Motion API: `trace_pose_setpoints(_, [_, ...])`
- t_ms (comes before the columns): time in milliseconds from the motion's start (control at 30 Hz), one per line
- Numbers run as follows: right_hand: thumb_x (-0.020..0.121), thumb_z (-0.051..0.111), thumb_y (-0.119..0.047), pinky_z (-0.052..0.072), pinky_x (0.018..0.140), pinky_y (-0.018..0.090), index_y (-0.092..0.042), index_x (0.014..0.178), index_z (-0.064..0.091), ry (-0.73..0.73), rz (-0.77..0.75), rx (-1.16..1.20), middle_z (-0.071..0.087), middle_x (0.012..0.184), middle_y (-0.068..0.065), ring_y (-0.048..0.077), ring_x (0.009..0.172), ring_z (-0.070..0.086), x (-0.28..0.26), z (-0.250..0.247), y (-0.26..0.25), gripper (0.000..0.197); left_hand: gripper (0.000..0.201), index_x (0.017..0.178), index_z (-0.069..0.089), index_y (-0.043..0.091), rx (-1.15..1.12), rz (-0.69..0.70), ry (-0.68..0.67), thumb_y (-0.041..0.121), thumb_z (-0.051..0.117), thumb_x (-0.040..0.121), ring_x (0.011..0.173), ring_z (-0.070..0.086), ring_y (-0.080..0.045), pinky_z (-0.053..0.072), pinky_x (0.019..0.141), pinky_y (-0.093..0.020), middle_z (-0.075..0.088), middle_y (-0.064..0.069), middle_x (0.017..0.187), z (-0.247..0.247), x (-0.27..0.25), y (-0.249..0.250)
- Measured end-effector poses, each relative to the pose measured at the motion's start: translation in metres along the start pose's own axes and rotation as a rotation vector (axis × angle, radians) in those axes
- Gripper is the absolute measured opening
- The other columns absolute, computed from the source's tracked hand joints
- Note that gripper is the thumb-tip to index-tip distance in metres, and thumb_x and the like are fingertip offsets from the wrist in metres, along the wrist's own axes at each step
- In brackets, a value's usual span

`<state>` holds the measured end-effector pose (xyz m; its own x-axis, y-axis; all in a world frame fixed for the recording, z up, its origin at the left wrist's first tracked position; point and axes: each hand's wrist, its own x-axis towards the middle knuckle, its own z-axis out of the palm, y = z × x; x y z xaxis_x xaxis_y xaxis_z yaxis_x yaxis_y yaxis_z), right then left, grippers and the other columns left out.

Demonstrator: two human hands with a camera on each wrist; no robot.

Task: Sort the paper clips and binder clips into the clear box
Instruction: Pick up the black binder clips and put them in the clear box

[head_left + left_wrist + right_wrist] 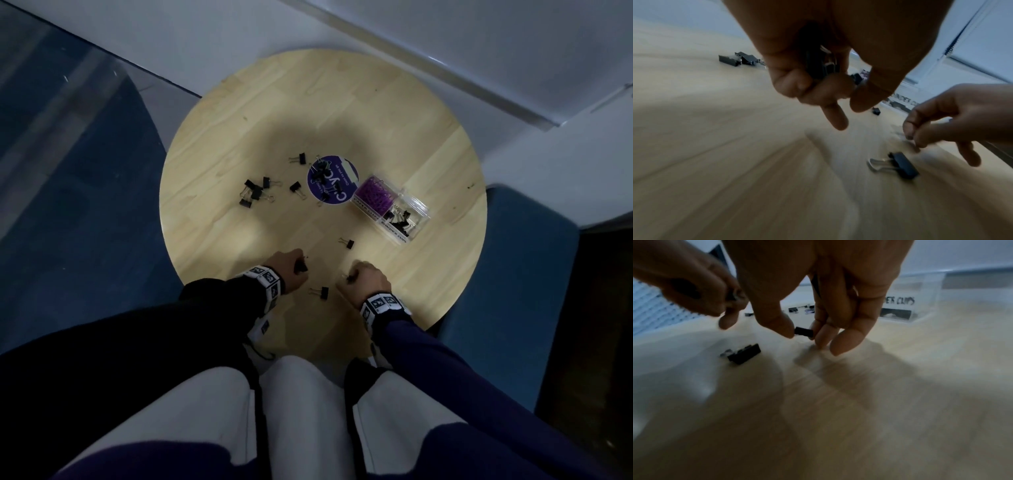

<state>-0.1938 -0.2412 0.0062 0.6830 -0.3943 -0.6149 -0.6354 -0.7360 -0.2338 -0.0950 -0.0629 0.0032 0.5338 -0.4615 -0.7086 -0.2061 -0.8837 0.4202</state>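
Observation:
My left hand [291, 269] hovers over the near part of the round wooden table [219, 137] and grips black binder clips [818, 66] in its curled fingers. My right hand [363, 275] pinches one black binder clip [803, 331] between thumb and fingers, just above the wood. One loose binder clip [322, 292] lies between my hands, another [347, 243] farther on. The clear box [416, 205] stands at the right, purple paper clips [375, 192] in one compartment and binder clips [399, 219] in the other.
A purple round lid [342, 180] lies mid-table with binder clips on it. More binder clips [255, 193] are scattered left of it, one [299, 158] behind it. Blue seats [513, 274] flank the table. My knees are at its near edge.

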Motion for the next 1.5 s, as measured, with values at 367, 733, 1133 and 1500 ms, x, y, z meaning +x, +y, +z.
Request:
trace_pose_setpoints(367, [0.084, 0.054, -0.035, 0.044, 0.052, 0.021, -0.012, 0.072, 0.070, 0.037, 0.302, 0.882, 0.061, 0.055, 0.001, 0.015, 0.047, 0.052, 0.002, -0.017, 0.005, 0.030, 0.020, 0.108, 0.047, 0.016, -0.157, 0.011, -0.045, 0.030, 0.035, 0.100, 0.085, 0.063, -0.035, 0.051, 0.077, -0.042, 0.066, -0.017, 0.098, 0.014, -0.007, -0.005])
trace_pose_setpoints(733, [0.087, 0.055, -0.033, 0.038, 0.048, 0.023, -0.013, 0.052, 0.048, 0.331, 0.270, 0.467, 0.047, 0.052, 0.004, 0.020, 0.046, 0.041, 0.059, -0.129, 0.028, 0.041, 0.027, 0.111, 0.051, 0.006, -0.018, 0.254, 0.194, 0.025, 0.034, 0.101, 0.090, 0.061, -0.033, 0.043, 0.073, -0.034, 0.061, -0.016, 0.104, -0.049, 0.038, 0.104])
trace_pose_setpoints(1133, [0.092, 0.042, -0.025, 0.045, 0.060, 0.032, -0.012, 0.101, 0.070, 0.165, 0.311, 0.766, 0.067, 0.079, 0.006, 0.022, 0.064, 0.059, 0.082, -0.154, 0.055, 0.033, 0.048, 0.140, 0.032, 0.009, 0.165, 0.256, 0.047, -0.002, 0.042, 0.094, 0.128, 0.043, -0.035, 0.040, 0.101, -0.042, 0.033, -0.015, 0.142, -0.046, 0.093, 0.213])
trace_pose_setpoints(1500, [0.096, 0.046, -0.015, 0.054, 0.082, 0.041, -0.009, 0.105, 0.065, 0.185, 0.193, 0.559, 0.069, 0.107, 0.009, 0.028, 0.087, 0.069, 0.095, -0.146, 0.042, 0.022, 0.050, 0.129, 0.052, 0.023, -0.287, 0.173, 0.296, 0.005, 0.051, 0.082, 0.114, 0.059, -0.025, 0.049, 0.099, -0.033, 0.060, -0.005, 0.128, -0.040, 0.070, 0.167])
